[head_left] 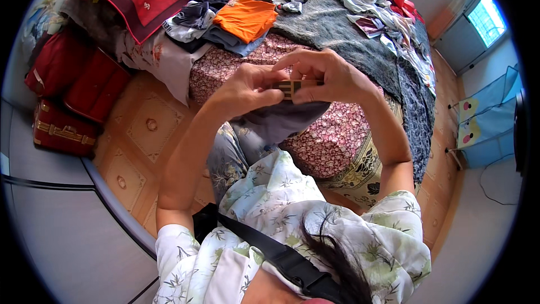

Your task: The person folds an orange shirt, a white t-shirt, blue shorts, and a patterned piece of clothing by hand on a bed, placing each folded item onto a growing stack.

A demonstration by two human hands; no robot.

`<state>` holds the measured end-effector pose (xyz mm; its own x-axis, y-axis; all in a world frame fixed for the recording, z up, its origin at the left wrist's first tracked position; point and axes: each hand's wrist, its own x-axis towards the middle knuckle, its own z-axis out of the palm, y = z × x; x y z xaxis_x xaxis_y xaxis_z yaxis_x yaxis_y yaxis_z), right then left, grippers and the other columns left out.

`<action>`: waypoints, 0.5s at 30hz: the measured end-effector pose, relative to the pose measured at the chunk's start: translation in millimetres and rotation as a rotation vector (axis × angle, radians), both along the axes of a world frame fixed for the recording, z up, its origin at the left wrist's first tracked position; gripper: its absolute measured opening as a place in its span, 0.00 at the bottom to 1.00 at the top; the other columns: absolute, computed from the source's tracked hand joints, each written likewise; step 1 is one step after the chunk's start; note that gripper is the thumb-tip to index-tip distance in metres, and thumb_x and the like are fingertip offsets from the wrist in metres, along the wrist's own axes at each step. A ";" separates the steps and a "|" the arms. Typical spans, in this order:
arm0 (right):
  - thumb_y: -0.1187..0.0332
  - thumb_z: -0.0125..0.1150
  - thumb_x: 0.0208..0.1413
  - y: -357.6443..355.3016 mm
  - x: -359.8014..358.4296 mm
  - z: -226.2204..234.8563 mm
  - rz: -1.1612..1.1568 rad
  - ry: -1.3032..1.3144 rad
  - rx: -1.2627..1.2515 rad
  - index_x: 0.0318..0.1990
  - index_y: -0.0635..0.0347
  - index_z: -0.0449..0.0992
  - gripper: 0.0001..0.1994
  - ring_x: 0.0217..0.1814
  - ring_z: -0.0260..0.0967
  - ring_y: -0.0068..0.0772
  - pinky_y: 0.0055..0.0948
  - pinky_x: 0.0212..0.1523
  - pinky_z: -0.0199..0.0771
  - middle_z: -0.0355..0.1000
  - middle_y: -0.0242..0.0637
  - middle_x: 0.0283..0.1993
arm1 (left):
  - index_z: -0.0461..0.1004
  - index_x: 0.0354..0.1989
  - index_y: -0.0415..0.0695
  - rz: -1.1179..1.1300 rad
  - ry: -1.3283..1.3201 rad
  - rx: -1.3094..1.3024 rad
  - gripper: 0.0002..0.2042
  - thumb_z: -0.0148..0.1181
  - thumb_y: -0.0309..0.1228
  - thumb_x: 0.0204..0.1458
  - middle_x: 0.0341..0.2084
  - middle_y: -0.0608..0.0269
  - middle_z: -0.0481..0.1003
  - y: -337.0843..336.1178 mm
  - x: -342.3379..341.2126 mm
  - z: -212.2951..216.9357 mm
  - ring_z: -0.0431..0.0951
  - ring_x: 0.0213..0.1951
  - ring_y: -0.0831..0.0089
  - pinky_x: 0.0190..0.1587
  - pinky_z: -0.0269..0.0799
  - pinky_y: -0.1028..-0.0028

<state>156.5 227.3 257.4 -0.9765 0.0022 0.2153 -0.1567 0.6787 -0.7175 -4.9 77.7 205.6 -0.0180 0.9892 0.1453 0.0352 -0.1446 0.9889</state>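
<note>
Between the left hand (239, 89) and right hand (333, 76), above the flowered bedcover (337, 141), sits a small striped piece (289, 86), thumbs and fingers pinching its ends; whether it joins the dark cloth (281, 122) below cannot be told. Judged risk: a loosened pinch would drop it. Far left, lower red suitcase (64, 134): closed, contents hidden

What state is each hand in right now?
Left hand: closed, pinching the left end of a small dark-and-tan piece.
Right hand: closed, pinching the same piece's right end.
</note>
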 end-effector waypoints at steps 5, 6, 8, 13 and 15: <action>0.72 0.65 0.45 8.6 8.6 -51.7 -0.231 0.084 0.239 0.45 0.54 0.74 0.16 0.28 0.71 0.28 0.30 0.31 0.70 0.74 0.36 0.28 | 0.78 0.33 0.35 0.159 0.052 -0.034 0.04 0.60 0.20 0.48 0.24 0.71 0.74 -23.7 -0.1 29.2 0.70 0.28 0.86 0.32 0.68 0.82; 0.75 0.64 0.45 12.5 8.1 -63.6 -0.304 0.229 0.177 0.43 0.55 0.75 0.14 0.29 0.73 0.28 0.28 0.32 0.71 0.75 0.36 0.30 | 0.77 0.32 0.35 0.213 0.085 -0.023 0.04 0.60 0.20 0.48 0.23 0.71 0.74 -29.1 2.3 36.8 0.70 0.27 0.86 0.30 0.68 0.82; 0.75 0.64 0.46 29.8 11.4 -86.5 -0.511 0.276 0.267 0.42 0.57 0.74 0.14 0.29 0.73 0.33 0.30 0.31 0.74 0.74 0.37 0.27 | 0.76 0.32 0.36 0.395 0.544 0.246 0.03 0.59 0.20 0.49 0.20 0.66 0.75 -28.3 -5.8 32.2 0.73 0.22 0.79 0.26 0.68 0.78; 0.67 0.71 0.43 66.1 26.7 -92.5 -0.616 0.074 -0.127 0.37 0.58 0.78 0.13 0.27 0.72 0.20 0.21 0.25 0.74 0.77 0.35 0.29 | 0.75 0.30 0.38 0.919 1.156 0.361 0.02 0.58 0.22 0.50 0.28 0.48 0.75 -42.8 -47.9 25.9 0.78 0.29 0.59 0.32 0.70 0.72; 0.67 0.71 0.42 67.9 33.1 -78.0 -0.548 0.014 -0.206 0.36 0.61 0.78 0.14 0.28 0.72 0.19 0.20 0.29 0.73 0.77 0.34 0.29 | 0.74 0.31 0.36 0.864 1.106 0.332 0.02 0.58 0.21 0.50 0.25 0.57 0.74 -54.4 -66.1 20.4 0.75 0.28 0.73 0.33 0.69 0.76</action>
<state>189.7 295.2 179.3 -0.8183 0.5492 0.1694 0.1676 0.5099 -0.8438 -71.0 23.2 226.0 -0.3105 0.6457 0.6976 0.9408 0.1037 0.3227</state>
